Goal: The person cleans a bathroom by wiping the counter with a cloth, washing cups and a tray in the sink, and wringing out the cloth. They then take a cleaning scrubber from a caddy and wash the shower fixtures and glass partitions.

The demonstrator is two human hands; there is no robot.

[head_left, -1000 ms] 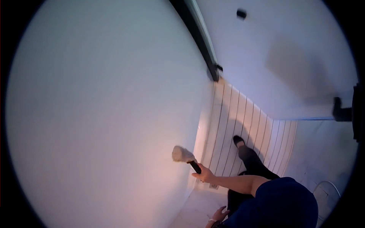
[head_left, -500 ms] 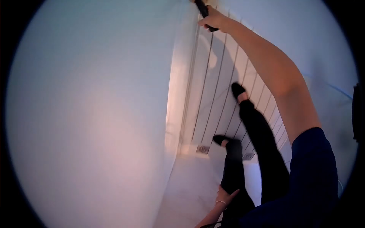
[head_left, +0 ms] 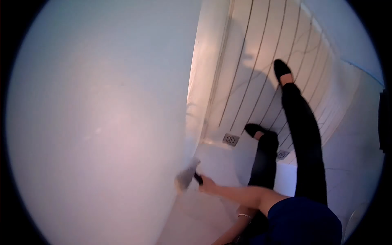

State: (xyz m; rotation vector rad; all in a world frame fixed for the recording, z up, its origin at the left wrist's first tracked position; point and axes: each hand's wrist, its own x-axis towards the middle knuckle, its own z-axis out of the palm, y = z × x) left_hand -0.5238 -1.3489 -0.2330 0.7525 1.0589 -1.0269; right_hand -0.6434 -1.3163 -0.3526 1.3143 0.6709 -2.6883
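My right hand is closed round the short black handle of a tool with a pale, fuzzy head. Motion blurs that head, which lies against or very near the lower edge of the large pale panel. Below my right forearm, my left hand is beside my dark trouser leg. A thin bracelet circles its wrist, and its fingers are hidden behind the right arm.
A white floor with dark parallel grooves lies beyond the panel. Two square metal drains sit at its near edge, close to my black shoes. A pale wall rises at the upper right, with a dark object at the far right.
The tool in my right hand first went to the far end of the panel's edge, then came back towards me. My view has tipped down, and the right arm now covers my left hand's fingers.
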